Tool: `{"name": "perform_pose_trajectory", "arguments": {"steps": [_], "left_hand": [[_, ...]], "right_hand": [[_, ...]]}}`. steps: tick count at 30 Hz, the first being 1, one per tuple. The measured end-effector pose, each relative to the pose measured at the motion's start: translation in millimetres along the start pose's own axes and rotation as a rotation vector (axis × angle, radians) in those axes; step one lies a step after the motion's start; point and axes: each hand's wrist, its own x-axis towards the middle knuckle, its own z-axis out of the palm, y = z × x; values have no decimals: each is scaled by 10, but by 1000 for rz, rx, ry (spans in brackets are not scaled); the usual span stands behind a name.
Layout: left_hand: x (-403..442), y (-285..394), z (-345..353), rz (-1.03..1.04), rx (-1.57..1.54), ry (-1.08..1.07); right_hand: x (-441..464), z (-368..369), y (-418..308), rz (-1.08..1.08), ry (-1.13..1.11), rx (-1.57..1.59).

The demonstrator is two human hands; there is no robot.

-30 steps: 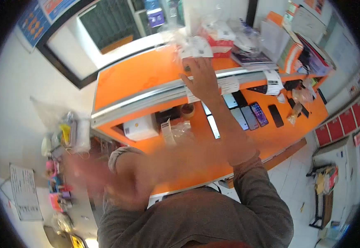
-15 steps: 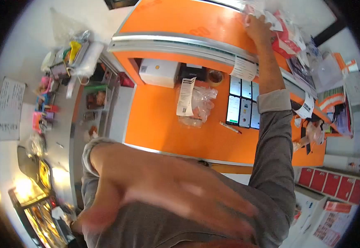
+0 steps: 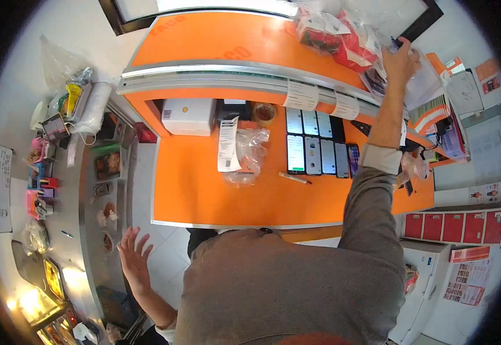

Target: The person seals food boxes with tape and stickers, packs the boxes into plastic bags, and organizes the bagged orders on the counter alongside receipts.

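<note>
My right hand [image 3: 401, 62] reaches to the right end of the orange upper shelf [image 3: 222, 40], its fingers curled at a small dark blue item [image 3: 397, 43] by clear plastic; what they grip is too small to make out. Just left of it lie red and white packages [image 3: 355, 52] in clear plastic. My left hand [image 3: 135, 257] hangs at the left over the floor, fingers spread, holding nothing. On the lower orange counter [image 3: 204, 201], phones [image 3: 313, 155] lie in two rows, with a pen [image 3: 295, 178] before them and a printed paper slip [image 3: 227, 145] on clear plastic.
A white box [image 3: 189, 117], a black device and a tape roll [image 3: 264, 112] sit under the shelf. Folders and papers [image 3: 431, 118] stand at the right. A steel counter [image 3: 92, 172] runs along the left, and red lockers [image 3: 454, 226] stand at the lower right.
My right hand has moved right along the shelf, from the red and white packages to its end. My left hand has swung from in front of my body out to the left.
</note>
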Motion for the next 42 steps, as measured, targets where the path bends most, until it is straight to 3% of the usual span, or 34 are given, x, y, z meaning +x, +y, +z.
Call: {"name": "perform_pose_trajectory", "arguments": {"steps": [1,3,4,8,9,12,14,15,17,20,21,23,25,26,28,29,30,33,36,38,39,42], "left_hand": [[47,-11,16,26,1,-15],[172,28,161,55,-15,-58],[241,77,283,75,1,-99],[504,259,775,145,117,-298],[554,291,887,145,130,-334],[670,307,1137,119,141,-370],[702,326,1350,106,165,-390],[730,293,1421,96,147,-387],[763,260,1539,70,157,-386],[819,303,1750,64,150,-364],[859,348,1812,78,162,-355],[933,483,1961,146,212,-339],[1034,683,2158,249,289,-336],[1101,789,2255,263,333,-368],[1273,1031,2477,310,413,-410],[1277,1122,2689,407,418,-376],[1344,1202,2853,436,465,-424],[1534,1408,3294,512,604,-590],[1577,1419,3682,589,674,-744],[1618,1329,3839,630,705,-833],[1556,1345,3912,546,709,-858],[1639,1251,3990,582,759,-946]], "right_hand": [[-111,-83,120,17,-51,-190],[-186,190,482,-24,-141,-261],[-187,627,831,-83,-184,-147],[189,338,975,-33,-262,34],[461,325,1188,-241,121,199],[1193,-565,1307,-95,450,254],[1899,-716,2057,15,592,199],[2303,-678,2587,69,682,15],[2482,-956,2993,89,779,104],[2699,-904,3692,260,697,116],[2795,-677,4066,9,601,54],[2604,-654,3854,253,341,-187],[2040,-771,2960,467,222,-541],[1871,-793,2657,403,297,-518],[1751,-677,2359,-32,433,-166],[1693,-621,2210,-251,435,-15],[1452,-670,1747,-301,379,48],[1040,-855,1304,-141,-216,-148],[1287,-205,1864,-9,-926,-124],[1220,-120,2017,25,-809,-35],[1212,-115,2043,35,-752,10],[1330,-189,2147,-101,-656,-49]]}}
